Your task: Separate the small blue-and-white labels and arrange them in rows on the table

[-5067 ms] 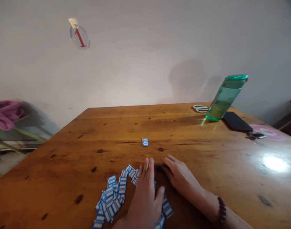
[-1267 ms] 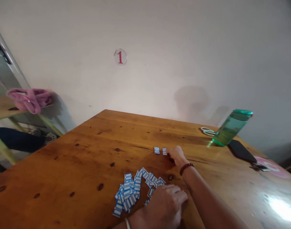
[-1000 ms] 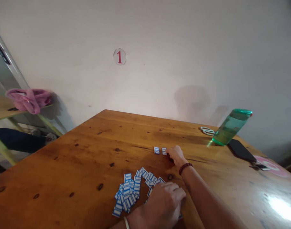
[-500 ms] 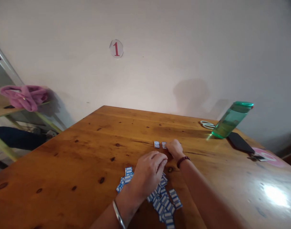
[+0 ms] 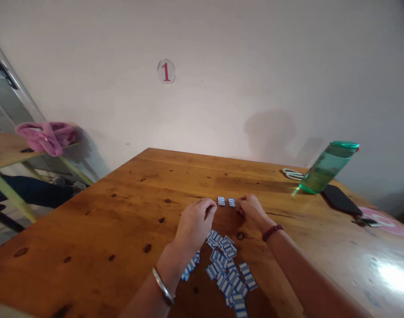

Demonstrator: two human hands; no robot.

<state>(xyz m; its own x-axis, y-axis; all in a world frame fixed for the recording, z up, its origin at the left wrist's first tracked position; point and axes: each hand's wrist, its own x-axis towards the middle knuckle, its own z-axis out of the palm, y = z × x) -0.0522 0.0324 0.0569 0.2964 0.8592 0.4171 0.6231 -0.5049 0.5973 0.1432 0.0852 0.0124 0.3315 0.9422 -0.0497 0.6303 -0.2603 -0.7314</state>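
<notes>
Two small stacks of blue-and-white striped cards lie side by side on the wooden table, a left stack (image 5: 221,201) and a right stack (image 5: 231,202). My left hand (image 5: 196,223), a silver bangle on its wrist, is just left of the left stack with fingers pinched. Whatever it may hold is hidden. Close to the right stack's right side is my right hand (image 5: 253,210), wearing a dark red bead bracelet. Its fingers are curled together, and I cannot see what is in them. Nearer me, a loose pile of the same cards (image 5: 226,269) spreads out, partly covered by my left forearm.
A green bottle (image 5: 328,170) leans at the back right beside a white cable (image 5: 292,174) and a black phone-like slab (image 5: 341,199). Keys (image 5: 367,220) lie on a pink round sticker (image 5: 392,221). Pink cloth (image 5: 49,137) rests on a separate table at left.
My left hand has moved forward and left, from over the pile to beside the left stack. My right hand has drawn slightly right of the right stack. The view has shifted a little.
</notes>
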